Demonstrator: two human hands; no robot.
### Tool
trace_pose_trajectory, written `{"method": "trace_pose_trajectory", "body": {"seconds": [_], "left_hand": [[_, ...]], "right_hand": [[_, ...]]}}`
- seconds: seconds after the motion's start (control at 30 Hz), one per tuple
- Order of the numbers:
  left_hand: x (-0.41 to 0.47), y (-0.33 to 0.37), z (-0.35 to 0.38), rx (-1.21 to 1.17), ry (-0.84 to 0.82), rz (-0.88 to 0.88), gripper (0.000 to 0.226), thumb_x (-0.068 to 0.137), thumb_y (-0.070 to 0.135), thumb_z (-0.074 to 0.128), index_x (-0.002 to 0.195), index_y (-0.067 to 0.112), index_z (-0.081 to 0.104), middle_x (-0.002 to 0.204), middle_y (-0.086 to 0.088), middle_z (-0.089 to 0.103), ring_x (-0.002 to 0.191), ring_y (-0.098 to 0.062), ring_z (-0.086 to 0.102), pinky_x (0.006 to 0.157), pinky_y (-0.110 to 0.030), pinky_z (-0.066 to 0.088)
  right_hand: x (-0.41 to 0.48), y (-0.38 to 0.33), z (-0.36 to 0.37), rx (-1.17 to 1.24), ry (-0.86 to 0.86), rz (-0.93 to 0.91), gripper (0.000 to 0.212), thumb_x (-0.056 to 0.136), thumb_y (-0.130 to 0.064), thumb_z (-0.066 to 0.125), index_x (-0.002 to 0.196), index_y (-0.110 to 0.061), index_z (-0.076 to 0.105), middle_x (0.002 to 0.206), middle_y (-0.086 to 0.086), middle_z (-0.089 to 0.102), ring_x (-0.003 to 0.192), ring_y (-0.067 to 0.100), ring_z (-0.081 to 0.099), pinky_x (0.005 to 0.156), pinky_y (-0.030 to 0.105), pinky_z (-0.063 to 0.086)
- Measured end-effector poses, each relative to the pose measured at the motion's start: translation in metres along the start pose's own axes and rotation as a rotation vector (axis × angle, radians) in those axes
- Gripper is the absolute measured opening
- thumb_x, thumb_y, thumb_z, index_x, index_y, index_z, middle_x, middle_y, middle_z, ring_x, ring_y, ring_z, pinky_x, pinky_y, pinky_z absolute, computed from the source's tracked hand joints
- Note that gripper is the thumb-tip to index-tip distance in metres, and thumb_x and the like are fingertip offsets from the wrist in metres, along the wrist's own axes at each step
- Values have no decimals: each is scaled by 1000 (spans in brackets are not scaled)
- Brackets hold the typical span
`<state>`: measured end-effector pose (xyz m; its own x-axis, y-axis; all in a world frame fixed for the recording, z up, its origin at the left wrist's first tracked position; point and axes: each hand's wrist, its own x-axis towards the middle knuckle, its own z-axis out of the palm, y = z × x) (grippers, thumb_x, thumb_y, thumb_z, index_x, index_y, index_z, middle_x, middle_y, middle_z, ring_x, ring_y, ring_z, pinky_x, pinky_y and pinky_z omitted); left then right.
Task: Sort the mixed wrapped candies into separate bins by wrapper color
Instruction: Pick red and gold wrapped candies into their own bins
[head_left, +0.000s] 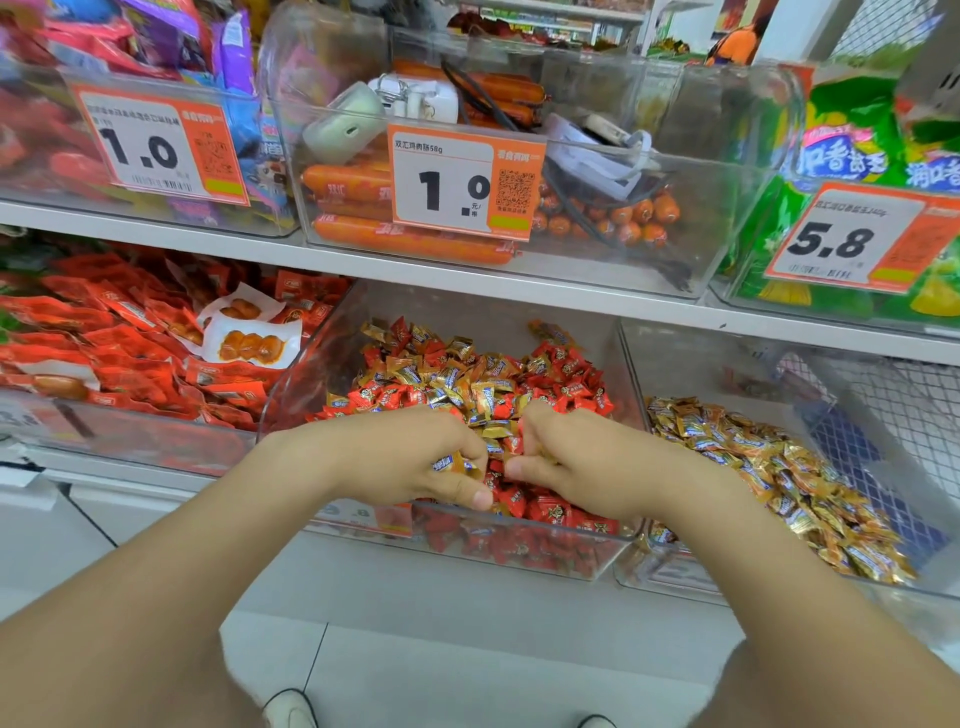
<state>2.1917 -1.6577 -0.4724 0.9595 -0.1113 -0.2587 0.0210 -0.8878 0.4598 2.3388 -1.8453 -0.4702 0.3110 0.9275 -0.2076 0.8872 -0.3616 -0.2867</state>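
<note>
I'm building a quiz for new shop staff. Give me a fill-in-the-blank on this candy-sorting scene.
The left hand pinches a ____-wrapped candy. It and the right hand are in the mixed bin, the ____ of three on the lower shelf. The gold-only bin stands to its ____.
Missing words: gold; middle; right.

Red and gold candies, orange tags

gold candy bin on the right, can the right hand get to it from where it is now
Probably yes. The right hand sits in the mixed candy bin beside the gold candy bin, whose top is open; only the low clear wall between them stands in the way.
</note>
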Motion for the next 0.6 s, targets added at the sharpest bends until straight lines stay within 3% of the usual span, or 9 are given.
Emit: {"method": "trace_pose_trajectory", "body": {"seconds": [0.1,0.17,0.23,0.27,0.33,0.4,0.5,0.53,0.6], "left_hand": [[-3,1,0,-110,-51,27,28,94,59,67,101,33,77,95,18,73,87,0,64,77,-22,49],[-4,0,2,-165,-54,21,27,89,57,74,97,31,79,91,13,75,84,-7,68,82,-34,58],[-4,-2,4,-163,21,15,27,88,60,75,93,34,77,85,8,74,79,-13,67,78,-43,57],[-5,-3,4,-143,84,15,27,90,60,71,91,34,76,80,8,72,72,-11,63,71,-38,55],[-4,-6,3,-74,227,-5,29,98,56,63,88,30,71,66,6,65,55,-10,50,56,-27,41],[-4,-8,-1,-42,331,-25,31,101,53,60,85,28,68,60,-5,63,46,-10,44,51,-22,36],[-7,-8,-6,-120,331,-82,25,97,46,69,86,24,69,59,-8,66,43,-12,60,44,-17,40],[-7,-8,-5,-144,309,-87,19,96,43,72,86,26,70,61,-6,68,47,-13,66,45,-18,44],[-6,-10,-2,-108,279,-49,10,96,39,73,87,35,72,69,3,70,57,-11,69,64,-26,54]], "right_hand": [[-6,2,-3,97,55,-51,22,107,-41,56,102,-21,48,67,-7,57,59,0,54,54,23,35],[-5,0,-3,162,38,-83,8,107,-29,56,108,-24,50,79,-3,68,59,1,56,54,21,37],[-2,-2,-2,186,9,-115,19,103,-18,55,117,-31,57,87,-3,72,65,6,60,62,26,46],[-1,-3,-1,165,-8,-123,26,101,-17,55,119,-34,64,84,-6,72,67,6,60,65,26,48],[2,-3,2,89,-43,-141,25,100,-22,59,116,-36,74,87,-12,72,70,1,59,68,19,47],[6,-4,8,24,-78,-159,21,101,-35,65,120,-36,75,103,-17,73,85,-4,61,79,18,48],[15,-6,15,-75,-118,-172,29,100,-42,66,129,-42,68,101,-15,68,92,9,61,86,38,54],[18,-8,16,-118,-121,-173,30,101,-42,66,130,-43,67,94,-15,64,88,11,57,81,39,53],[22,-14,16,-210,-114,-173,29,101,-41,65,130,-42,68,89,-16,61,87,13,56,75,36,50]]}}
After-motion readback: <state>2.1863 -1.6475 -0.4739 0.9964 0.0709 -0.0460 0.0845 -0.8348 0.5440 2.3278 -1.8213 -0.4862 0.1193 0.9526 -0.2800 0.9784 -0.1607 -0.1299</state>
